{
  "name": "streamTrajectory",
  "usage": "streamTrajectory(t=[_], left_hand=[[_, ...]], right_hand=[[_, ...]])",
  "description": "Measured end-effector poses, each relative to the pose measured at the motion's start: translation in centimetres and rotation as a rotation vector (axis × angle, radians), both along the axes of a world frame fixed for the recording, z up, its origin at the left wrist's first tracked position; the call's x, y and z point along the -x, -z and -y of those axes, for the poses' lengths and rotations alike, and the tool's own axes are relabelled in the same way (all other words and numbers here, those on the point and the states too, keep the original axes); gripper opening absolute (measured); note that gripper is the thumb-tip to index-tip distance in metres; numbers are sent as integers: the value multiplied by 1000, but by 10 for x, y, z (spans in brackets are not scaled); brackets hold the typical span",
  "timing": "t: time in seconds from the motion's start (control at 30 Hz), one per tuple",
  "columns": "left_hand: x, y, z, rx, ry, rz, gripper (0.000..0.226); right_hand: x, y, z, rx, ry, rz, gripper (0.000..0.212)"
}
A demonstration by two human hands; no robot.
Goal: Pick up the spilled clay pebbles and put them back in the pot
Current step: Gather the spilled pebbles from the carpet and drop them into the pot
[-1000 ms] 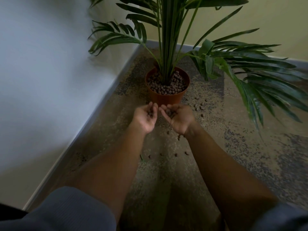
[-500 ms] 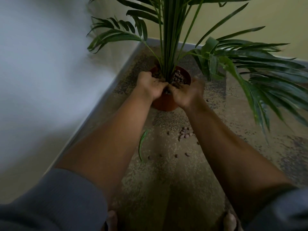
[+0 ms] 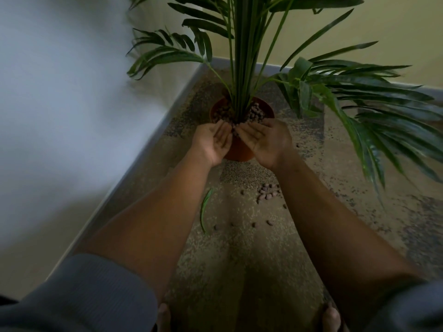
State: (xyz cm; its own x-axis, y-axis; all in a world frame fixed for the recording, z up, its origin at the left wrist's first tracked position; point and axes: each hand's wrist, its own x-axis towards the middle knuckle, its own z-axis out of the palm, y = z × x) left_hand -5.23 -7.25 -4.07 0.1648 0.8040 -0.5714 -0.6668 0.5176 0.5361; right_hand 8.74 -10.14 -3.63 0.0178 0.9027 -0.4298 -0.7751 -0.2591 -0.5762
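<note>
A: Speckled brown floor (image 3: 239, 271), corner of two walls. What's nearest?

B: Loose brown clay pebbles (image 3: 268, 191) on it. Beyond, left hand (image 3: 212, 141) and right hand (image 3: 266, 140), palms up, fingers relaxed, empty, at the round terracotta pot (image 3: 239, 152).

A: Next?

B: Probably gather that pile.

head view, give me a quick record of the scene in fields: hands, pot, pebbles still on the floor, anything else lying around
left hand: palm up, fingers straight, at the pot's near rim
right hand: palm up, fingers relaxed, at the pot's near rim
pot: terracotta, upright on the floor, holds a palm plant and clay pebbles
spilled pebbles: small cluster on the floor nearer the person than the pot, plus a few scattered singles
fallen leaf: green, flat on the floor left of the cluster
floor: speckled, in a wall corner
</note>
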Motion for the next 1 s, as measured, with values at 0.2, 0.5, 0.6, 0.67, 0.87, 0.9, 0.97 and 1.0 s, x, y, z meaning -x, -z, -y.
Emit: streamTrajectory(t=[0.2, 0.5, 0.6, 0.67, 0.87, 0.9, 0.97, 1.0], left_hand=[[14, 44, 26, 72, 276, -435, 34], [15, 93, 68, -215, 1368, -1266, 46], [23, 100, 77, -287, 1465, -1388, 49], [31, 105, 82, -304, 1479, -1418, 52], [40, 108, 90, -427, 1510, -1485, 52], [39, 108, 90, -445, 1508, -1490, 47], [39, 109, 90, -493, 1496, -1518, 40], [38, 109, 90, -514, 1484, -1527, 38]], right_hand=[[10, 19, 28, 187, -307, 573, 20], [4, 79, 66, 59, -1233, 1799, 36], [1, 85, 77, -32, -1415, 1980, 42], [-3, 84, 86, -50, -1467, 1954, 46], [-9, 69, 105, -16, -1463, 1872, 46], [-9, 67, 106, -7, -1459, 1871, 41], [-10, 62, 108, -41, -1429, 1882, 36], [-10, 62, 108, -50, -1418, 1880, 34]])
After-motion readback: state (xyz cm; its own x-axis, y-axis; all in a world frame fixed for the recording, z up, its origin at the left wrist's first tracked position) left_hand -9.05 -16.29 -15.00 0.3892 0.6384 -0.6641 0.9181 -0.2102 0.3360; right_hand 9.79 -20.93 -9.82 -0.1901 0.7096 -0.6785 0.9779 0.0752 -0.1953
